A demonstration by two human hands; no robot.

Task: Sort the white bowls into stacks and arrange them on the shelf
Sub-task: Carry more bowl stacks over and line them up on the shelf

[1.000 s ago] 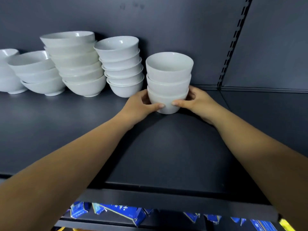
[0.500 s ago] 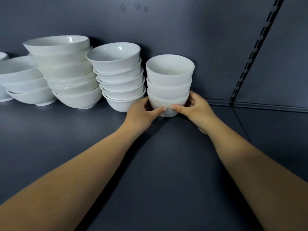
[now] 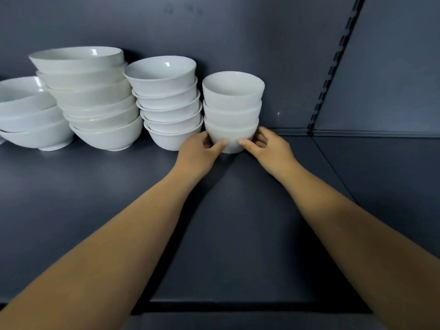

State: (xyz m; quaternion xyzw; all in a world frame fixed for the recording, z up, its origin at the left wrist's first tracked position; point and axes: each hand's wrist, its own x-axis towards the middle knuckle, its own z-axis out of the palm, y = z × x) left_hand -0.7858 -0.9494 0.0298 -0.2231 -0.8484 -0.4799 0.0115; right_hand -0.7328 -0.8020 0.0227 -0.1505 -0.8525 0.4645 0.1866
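A stack of three small white bowls stands near the back of the dark shelf. My left hand grips its bottom bowl from the left, thumb across the front. My right hand grips the same bowl from the right. Left of it stands a stack of several medium bowls, touching or nearly touching my left hand. Further left are a taller stack of several wide bowls and a low stack of wide bowls at the frame's left edge.
The shelf's dark back wall rises right behind the stacks. A slotted upright marks the joint to the neighbouring shelf bay on the right. The shelf's front edge runs low in the view.
Both hands have pushed the small stack deeper onto the shelf, close beside the medium stack. The view has moved in closer, and the lower shelf with blue packages is out of sight.
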